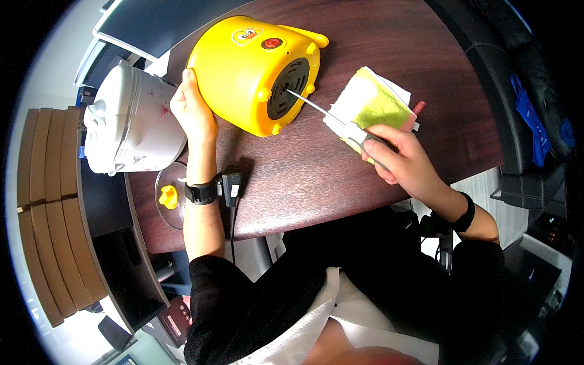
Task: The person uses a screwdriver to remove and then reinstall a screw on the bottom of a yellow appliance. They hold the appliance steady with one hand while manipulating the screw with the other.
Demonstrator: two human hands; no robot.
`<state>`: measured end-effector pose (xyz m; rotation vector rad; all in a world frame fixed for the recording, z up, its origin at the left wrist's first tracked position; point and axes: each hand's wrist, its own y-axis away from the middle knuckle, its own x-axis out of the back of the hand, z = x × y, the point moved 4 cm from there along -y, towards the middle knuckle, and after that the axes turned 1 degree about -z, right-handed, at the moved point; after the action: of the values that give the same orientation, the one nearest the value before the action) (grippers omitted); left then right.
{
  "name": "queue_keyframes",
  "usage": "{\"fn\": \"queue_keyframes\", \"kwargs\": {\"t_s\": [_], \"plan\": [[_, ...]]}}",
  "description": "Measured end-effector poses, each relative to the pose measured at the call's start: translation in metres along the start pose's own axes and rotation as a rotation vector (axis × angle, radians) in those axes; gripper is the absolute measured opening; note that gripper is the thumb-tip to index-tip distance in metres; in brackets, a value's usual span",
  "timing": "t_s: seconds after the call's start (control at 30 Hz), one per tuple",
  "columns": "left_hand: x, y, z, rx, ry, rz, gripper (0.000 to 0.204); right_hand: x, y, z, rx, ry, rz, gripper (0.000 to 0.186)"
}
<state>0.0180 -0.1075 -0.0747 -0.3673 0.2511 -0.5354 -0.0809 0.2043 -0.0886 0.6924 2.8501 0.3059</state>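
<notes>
A yellow electric cooking pot (234, 79) lies tipped on its side on the table, its dark round base plate (288, 89) turned toward me. My left hand (194, 109) grips the pot at its left edge, thumb up along the side. In my right hand (398, 155) is a screwdriver (322, 111) with a grey and white handle. Its long thin shaft points left, and the tip meets the middle of the base plate. Small yellow feet ring that plate, and a red switch (272, 43) sits on the pot's side.
A folded white and green cloth (371, 100) lies right of the pot. At left are a white lidded pot (137, 118) and a glass lid (176, 213) with a yellow knob. A black plug with cord (230, 185) is beside my left wrist. Cardboard boxes (58, 243) stand far left.
</notes>
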Motion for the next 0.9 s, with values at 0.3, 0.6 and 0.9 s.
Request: {"fn": "queue_keyframes", "kwargs": {"t_s": [0.3,0.6,0.9], "plan": [[0.002,-0.001,-0.003,-0.011,0.009,-0.017,0.034,-0.001,0.000,0.002,0.000,0.048,-0.009,0.017],[-0.001,0.000,0.001,0.018,0.057,-0.016,0.033,-0.003,-0.007,0.013,-0.245,-0.516,-0.190,0.025],[0.000,0.000,0.000,0.003,0.006,-0.008,0.033,0.005,-0.005,0.014,-0.225,-0.263,-0.100,0.028]]}}
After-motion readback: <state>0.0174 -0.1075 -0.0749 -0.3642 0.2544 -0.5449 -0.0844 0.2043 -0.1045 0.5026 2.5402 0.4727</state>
